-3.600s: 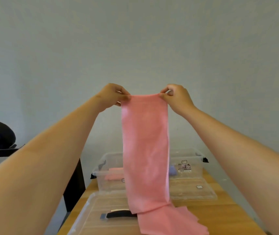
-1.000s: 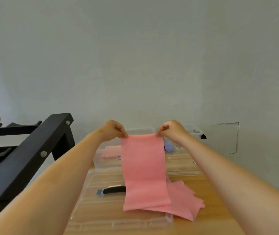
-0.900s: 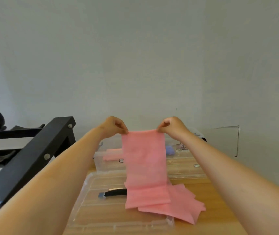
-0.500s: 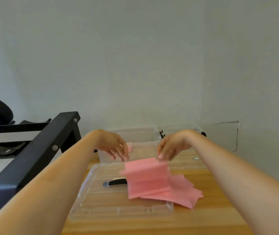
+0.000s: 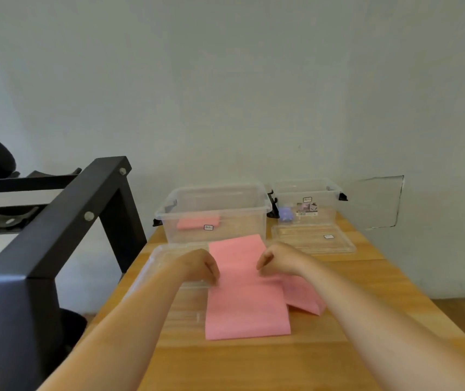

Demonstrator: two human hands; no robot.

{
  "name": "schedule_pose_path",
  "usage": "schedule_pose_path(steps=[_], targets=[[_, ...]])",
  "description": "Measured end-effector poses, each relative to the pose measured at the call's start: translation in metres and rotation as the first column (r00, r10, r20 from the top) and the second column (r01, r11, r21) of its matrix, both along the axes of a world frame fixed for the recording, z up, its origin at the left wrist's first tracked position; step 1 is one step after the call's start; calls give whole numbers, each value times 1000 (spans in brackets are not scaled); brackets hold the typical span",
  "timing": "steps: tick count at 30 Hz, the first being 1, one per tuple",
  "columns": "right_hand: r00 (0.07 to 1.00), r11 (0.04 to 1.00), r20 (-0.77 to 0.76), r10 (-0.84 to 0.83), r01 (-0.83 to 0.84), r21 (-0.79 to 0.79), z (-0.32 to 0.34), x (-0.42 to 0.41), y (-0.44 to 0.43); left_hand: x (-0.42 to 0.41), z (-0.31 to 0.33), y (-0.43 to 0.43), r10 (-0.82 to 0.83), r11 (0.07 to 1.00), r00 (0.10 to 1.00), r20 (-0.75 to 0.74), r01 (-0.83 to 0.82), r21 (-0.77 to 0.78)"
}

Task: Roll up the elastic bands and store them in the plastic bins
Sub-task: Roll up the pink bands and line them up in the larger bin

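Note:
A long pink elastic band (image 5: 246, 300) lies flat in folded layers on the wooden table (image 5: 253, 365), partly over a clear lid (image 5: 166, 266). My left hand (image 5: 200, 266) pinches the band's left edge with curled fingers. At the right edge my right hand (image 5: 279, 261) grips it the same way. Behind stand two clear plastic bins. The left bin (image 5: 214, 193) holds a pink rolled band (image 5: 197, 222). The right bin (image 5: 307, 190) holds a purple roll (image 5: 286, 214).
A second clear lid (image 5: 313, 239) lies in front of the right bin. A black metal frame (image 5: 56, 221) stands close to the table's left side. The grey wall runs right behind the bins.
The band hung from my raised hands and has been lowered in folds onto the table. My hands have come down with it and now sit at its two side edges.

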State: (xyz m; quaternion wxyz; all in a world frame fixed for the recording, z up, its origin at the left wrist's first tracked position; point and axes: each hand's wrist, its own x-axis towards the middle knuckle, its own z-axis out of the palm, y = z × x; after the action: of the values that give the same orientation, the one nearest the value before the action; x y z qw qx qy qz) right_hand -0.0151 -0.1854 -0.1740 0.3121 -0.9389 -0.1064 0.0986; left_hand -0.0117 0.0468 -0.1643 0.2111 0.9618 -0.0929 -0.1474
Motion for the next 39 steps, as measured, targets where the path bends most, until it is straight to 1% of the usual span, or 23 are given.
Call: schedule_pose_path(steps=[1, 4, 10, 15, 19, 22, 24, 26, 28, 29, 31, 33, 34, 37, 39], targets=[[1000, 999, -9, 27, -27, -37, -5, -3, 3, -2, -8, -2, -10, 1000, 1000, 18, 10, -8], [997, 990, -27, 75, -77, -118, -13, -9, 6, -4, -21, -4, -11, 999, 1000, -6, 11, -50], [997, 982, 15, 77, -73, -172, -19, -17, 6, -9, -27, -6, -46, 999, 999, 10, 46, -24], [996, 993, 51, 68, -63, -98, -25, -21, 1, -10, -34, -4, -48, 997, 998, 50, 51, -56], [994, 993, 62, 89, -83, -83, -33, -21, -1, -11, -41, -3, -59, 995, 998, 34, 61, -85], [987, 992, 108, 117, -109, -70, -36, -25, -3, -12, -47, 0, -64, 991, 995, 79, 73, -114], [989, 996, 118, 85, -87, 7, -35, -30, -3, -13, -49, 3, -60, 978, 991, 121, 83, -193], [990, 990, 140, 24, -44, 136, -35, -33, -4, -16, -48, 1, 2, 937, 982, 186, 63, -343], [987, 952, 151, -51, 2, 305, -33, -36, -7, -21, -47, -3, 141, 857, 965, 220, -8, -515], [987, 915, 133, -91, 31, 402, -34, -37, -9, -23, -48, -5, 203, 807, 959, 198, -49, -589], [984, 823, 74, -161, 93, 560, -39, -40, -14, -29, -54, -11, 282, 705, 954, 101, -135, -697], [975, 769, 51, -216, 138, 624, -46, -42, -18, -36, -62, -18, 324, 613, 946, 21, -193, -766], [971, 753, 43, -234, 153, 640, -51, -41, -19, -38, -65, -20, 338, 583, 941, 10, -201, -787], [965, 700, 5, -262, 186, 690, -64, -38, -21, -36, -70, -16, 312, 524, 950, 29, -146, -839], [962, 692, 5, -272, 192, 696, -69, -36, -22, -35, -72, -12, 266, 486, 964, 26, -111, -867]])
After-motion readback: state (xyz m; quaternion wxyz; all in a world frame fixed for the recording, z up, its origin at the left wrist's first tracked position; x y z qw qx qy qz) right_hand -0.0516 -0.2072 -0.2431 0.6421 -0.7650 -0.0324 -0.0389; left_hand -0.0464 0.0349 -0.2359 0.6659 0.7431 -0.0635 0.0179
